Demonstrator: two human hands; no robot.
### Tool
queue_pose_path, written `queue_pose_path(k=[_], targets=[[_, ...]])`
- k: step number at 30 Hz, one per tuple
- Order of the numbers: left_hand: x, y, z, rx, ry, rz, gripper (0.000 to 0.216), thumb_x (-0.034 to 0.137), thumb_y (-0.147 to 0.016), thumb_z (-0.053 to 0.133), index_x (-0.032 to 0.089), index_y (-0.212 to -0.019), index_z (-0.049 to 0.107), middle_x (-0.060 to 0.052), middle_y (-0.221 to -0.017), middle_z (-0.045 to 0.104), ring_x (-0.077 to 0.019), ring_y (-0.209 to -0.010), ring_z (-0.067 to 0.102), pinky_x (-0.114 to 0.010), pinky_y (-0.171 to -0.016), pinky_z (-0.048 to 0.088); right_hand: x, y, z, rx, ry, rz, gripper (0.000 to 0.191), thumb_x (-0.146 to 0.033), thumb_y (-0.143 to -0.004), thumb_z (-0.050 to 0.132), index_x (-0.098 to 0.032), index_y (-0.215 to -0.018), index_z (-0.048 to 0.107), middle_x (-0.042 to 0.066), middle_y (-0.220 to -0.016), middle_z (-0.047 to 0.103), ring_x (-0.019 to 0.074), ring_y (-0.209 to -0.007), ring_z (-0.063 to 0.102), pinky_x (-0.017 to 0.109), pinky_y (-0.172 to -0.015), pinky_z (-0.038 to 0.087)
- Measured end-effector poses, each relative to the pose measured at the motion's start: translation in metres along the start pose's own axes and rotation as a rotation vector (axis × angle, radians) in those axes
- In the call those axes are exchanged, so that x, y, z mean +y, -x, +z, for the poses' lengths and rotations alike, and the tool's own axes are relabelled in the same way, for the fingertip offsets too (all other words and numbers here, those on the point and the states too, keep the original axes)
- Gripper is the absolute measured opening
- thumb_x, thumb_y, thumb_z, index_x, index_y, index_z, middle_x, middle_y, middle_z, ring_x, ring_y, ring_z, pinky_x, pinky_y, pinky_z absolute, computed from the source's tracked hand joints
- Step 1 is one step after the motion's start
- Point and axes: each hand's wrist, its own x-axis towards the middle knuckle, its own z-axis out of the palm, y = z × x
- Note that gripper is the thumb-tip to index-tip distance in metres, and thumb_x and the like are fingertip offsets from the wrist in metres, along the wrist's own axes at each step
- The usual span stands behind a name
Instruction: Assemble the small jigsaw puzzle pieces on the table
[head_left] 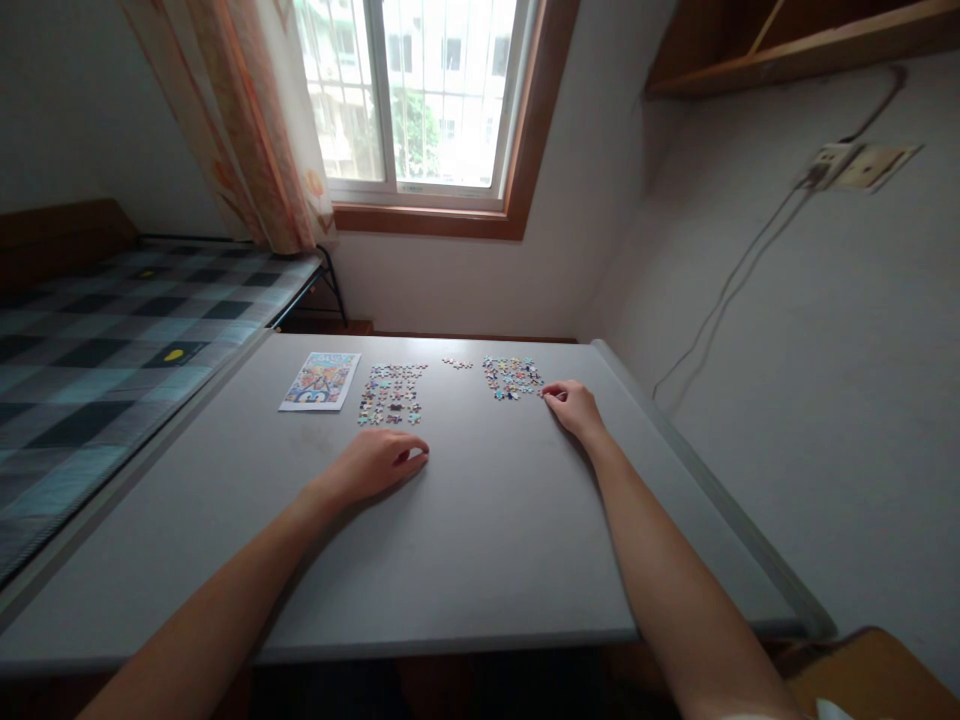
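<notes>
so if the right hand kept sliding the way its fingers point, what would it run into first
The right hand points left and slightly away, its fingertips already at the edge of the right-hand cluster of puzzle pieces. It would likely meet those pieces first; whether it touches one now is unclear.

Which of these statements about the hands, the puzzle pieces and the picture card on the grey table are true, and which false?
1. The right hand is at the edge of the right cluster of puzzle pieces. True.
2. The left hand holds the picture card. False: it rests on the bare table, apart from the card.
3. The picture card lies to the left of the left cluster of pieces. True.
4. All pieces form one pile. False: there are two clusters, with a few loose pieces between them.
5. The table stands under a window. True.
</notes>
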Motion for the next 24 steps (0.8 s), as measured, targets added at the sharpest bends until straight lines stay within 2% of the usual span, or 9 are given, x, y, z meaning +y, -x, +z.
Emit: queue_pose_path(k=[24], targets=[[-0.0007,0.0007,0.0014,0.005,-0.010,0.005,0.028,0.039,-0.088,0.046,0.027,-0.099,0.068,0.001,-0.071,0.064,-0.0107,-0.062,0.054,-0.021,-0.061,0.035,0.0013,0.0003,0.0020,0.002,0.031,-0.019,0.022,-0.022,-0.076,0.055,-0.018,-0.087,0.074,0.005,-0.083,0.066,0.0143,-0.069,0.057,0.025,-0.072,0.044]])
